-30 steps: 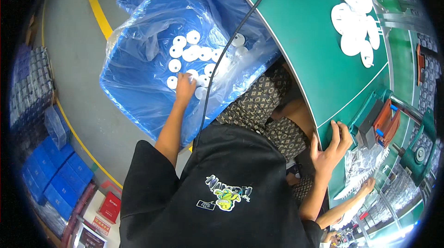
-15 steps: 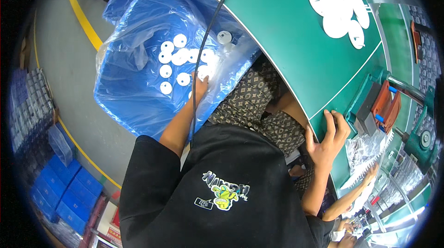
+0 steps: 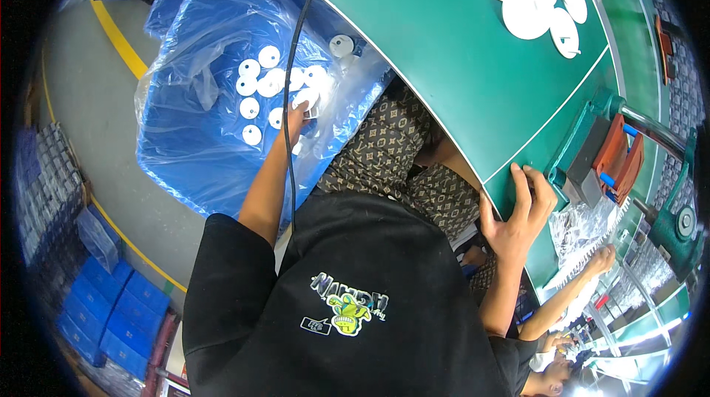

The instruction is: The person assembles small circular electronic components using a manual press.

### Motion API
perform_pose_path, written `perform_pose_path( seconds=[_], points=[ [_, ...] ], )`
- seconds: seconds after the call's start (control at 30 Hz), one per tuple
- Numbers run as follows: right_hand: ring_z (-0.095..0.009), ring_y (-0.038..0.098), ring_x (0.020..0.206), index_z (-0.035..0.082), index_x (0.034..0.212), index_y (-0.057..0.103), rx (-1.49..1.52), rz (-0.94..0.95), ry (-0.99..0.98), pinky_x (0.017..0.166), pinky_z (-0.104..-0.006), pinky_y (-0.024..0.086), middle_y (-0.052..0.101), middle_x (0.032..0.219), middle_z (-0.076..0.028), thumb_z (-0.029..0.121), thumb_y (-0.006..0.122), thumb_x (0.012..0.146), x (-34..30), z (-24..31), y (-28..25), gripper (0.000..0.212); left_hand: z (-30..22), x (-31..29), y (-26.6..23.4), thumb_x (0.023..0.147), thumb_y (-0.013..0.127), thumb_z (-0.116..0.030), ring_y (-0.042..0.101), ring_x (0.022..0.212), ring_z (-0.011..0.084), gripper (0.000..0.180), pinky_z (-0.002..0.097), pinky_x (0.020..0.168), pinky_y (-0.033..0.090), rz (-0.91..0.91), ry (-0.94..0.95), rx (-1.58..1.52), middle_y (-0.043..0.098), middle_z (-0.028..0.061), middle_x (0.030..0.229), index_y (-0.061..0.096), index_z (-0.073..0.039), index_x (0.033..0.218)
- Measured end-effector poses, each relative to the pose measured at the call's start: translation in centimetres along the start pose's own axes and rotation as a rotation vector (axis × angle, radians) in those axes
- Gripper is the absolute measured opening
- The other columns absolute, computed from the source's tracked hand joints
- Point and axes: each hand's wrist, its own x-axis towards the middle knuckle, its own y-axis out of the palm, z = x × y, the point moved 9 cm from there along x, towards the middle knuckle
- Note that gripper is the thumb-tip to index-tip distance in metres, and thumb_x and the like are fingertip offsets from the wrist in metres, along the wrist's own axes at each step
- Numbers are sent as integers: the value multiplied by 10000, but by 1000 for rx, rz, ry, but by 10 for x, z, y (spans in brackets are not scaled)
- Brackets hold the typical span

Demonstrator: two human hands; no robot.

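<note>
Several risks stood out, biggest first. Leaning sideways off the green table [image 3: 473, 86], I was braced only by my right hand [image 3: 521, 216], fingers curled over its edge; a slip there could have tipped me toward the blue bin [image 3: 192, 145]. The clear plastic liner [image 3: 185, 56] lay loose and might have snagged my wrist. A black cable [image 3: 290, 130] hung across my left forearm, ready to catch. My left hand [image 3: 297, 117] was closed on one white disc [image 3: 308, 101] among the white discs [image 3: 259, 82] in the bin; a pinched edge could easily drop.
</note>
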Motion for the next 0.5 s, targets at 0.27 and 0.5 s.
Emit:
perform_pose_path(
  seconds=[0.27,0.5],
  points=[
    [-330,524,1121,110,1283,612,8,7,-2,962,-445,429,543,1269,-123,255,828,690,-3,1,1,648,-17,-8,32,914,684,-265,588,785,102,288,277,658,441,48,79,29,670,9,958,647,-85,1136],
    [-327,522,1123,108,1279,615,4,12,9,962,-440,426,544,1268,-124,249,827,689,0,0,0,642,-24,39,57,870,701,-289,626,896,366,411,441,798,474,-8,548,658,670,203,1014,648,-52,1202]
  ],
)
